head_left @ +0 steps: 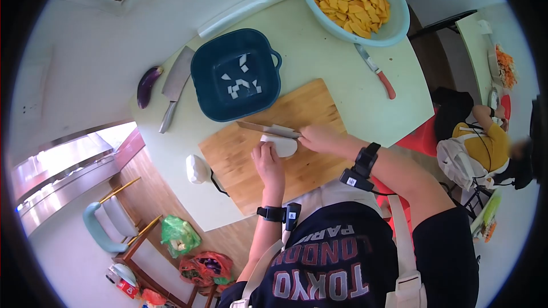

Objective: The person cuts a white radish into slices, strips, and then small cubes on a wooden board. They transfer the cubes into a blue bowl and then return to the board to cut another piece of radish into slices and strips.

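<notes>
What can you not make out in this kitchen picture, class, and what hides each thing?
Head view only:
- Knife handle: hidden inside the right hand.
- White piece on the board: its near end is covered by the left hand.
- White bits in the dark tub: too small to identify.
- Seated person at the right: face blurred, body cut by the lens edge.

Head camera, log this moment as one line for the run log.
left hand steadies white vegetable | right hand holds knife over it | on cutting board | cut pieces in dark tub
</notes>
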Demonstrator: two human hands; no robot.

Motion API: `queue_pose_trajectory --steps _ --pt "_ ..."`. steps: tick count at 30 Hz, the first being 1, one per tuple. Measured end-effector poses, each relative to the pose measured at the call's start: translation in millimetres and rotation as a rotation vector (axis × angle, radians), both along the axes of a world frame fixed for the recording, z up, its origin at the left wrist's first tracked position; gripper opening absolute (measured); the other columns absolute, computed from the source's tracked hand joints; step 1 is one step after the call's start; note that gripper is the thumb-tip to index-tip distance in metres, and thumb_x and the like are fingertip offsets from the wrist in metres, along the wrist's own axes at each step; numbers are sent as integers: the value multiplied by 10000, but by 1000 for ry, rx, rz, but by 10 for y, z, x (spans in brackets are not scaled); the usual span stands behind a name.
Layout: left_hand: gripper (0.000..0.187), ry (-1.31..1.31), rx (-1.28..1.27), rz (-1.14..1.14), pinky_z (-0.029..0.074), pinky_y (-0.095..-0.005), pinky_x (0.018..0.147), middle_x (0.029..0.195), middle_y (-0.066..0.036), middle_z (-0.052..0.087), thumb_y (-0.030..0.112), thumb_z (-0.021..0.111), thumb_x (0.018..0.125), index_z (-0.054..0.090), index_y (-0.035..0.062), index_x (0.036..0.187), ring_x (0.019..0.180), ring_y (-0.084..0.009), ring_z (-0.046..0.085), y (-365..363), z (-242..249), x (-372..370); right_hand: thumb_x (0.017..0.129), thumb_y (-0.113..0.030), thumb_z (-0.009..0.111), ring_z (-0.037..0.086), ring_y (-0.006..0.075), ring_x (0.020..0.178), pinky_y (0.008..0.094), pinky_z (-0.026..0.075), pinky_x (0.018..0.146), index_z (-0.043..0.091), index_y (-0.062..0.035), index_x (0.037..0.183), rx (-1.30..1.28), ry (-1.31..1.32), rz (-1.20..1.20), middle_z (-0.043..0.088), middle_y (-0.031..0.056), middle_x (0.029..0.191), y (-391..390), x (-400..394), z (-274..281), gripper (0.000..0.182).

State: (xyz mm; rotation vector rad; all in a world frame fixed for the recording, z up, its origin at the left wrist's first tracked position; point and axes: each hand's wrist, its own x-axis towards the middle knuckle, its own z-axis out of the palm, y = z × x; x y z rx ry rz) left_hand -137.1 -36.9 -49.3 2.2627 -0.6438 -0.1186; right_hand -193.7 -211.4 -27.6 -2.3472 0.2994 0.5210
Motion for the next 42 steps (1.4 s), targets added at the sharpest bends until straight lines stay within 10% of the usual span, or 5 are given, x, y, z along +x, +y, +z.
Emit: queue_pose_trajectory --steps 14,42 --pt "347 -4 42 43 387 -411 763 964 -146 524 -79 521 730 552 29 1059 858 -332 467 3 -14 -42 768 -65 506 635 306 630 395 498 519 519 21 915 -166 117 29 624 145 673 228 -479 631 171" --pt "142 19 70 60 411 -419 761 948 -166 548 -15 557 766 574 14 904 861 -353 479 31 -31 -28 806 -77 485 622 343 655 435 484 555 536 10 887 -121 49 -12 624 204 734 230 -253 228 129"
